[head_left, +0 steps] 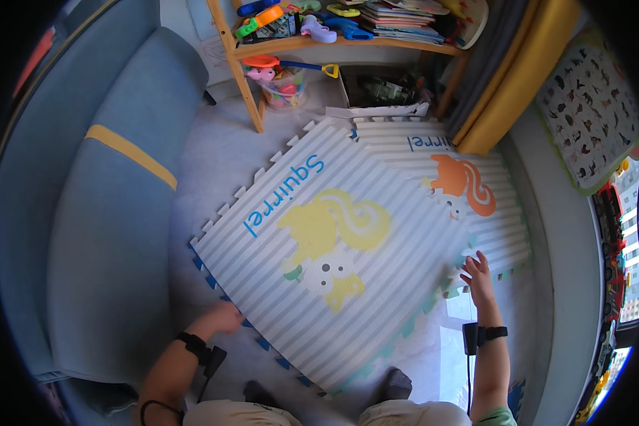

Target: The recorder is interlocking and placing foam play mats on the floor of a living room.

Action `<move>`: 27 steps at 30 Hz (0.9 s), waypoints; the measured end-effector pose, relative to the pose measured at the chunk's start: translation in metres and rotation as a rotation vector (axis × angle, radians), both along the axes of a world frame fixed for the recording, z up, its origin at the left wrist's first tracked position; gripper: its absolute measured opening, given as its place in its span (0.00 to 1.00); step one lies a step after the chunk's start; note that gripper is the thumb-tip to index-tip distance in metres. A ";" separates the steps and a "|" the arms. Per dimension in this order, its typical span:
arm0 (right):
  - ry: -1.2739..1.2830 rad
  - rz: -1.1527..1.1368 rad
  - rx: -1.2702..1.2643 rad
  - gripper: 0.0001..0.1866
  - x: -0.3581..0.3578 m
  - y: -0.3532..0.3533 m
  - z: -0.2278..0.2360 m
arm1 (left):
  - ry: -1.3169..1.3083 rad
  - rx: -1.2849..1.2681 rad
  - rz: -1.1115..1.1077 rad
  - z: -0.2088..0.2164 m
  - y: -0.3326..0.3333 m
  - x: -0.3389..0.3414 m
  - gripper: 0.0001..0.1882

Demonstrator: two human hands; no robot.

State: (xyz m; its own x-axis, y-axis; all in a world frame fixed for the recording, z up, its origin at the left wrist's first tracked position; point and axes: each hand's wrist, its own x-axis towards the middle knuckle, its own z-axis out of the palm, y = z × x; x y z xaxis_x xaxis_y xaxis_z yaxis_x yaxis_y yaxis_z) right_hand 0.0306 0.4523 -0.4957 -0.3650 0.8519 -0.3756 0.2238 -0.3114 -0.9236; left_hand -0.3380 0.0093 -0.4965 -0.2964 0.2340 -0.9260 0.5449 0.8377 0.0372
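Note:
A large square foam mat (263, 255) with grey and white stripes, a yellow squirrel picture and blue lettering takes up the middle of the floor. Its right side is blurred and overlaps a second striped foam mat (504, 184) with an orange squirrel. Both have toothed edges. My left hand (225, 317) is at the near left edge of the big mat; blur hides its fingers, and I cannot tell whether it grips the edge. By the right corner of that mat, my right hand (478, 277) is open with fingers spread, holding nothing.
A blue-grey sofa (121, 220) runs along the left. At the back, a wooden shelf (319, 46) holds toys and books above a toy-filled bucket (284, 92) and an open box (380, 89). Yellow curtains (504, 78) hang at the right. My feet (396, 383) are beside the near corner.

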 end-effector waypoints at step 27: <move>0.143 0.175 -0.115 0.30 -0.011 -0.153 -0.029 | 0.788 0.549 0.404 -0.037 -0.023 -0.143 0.28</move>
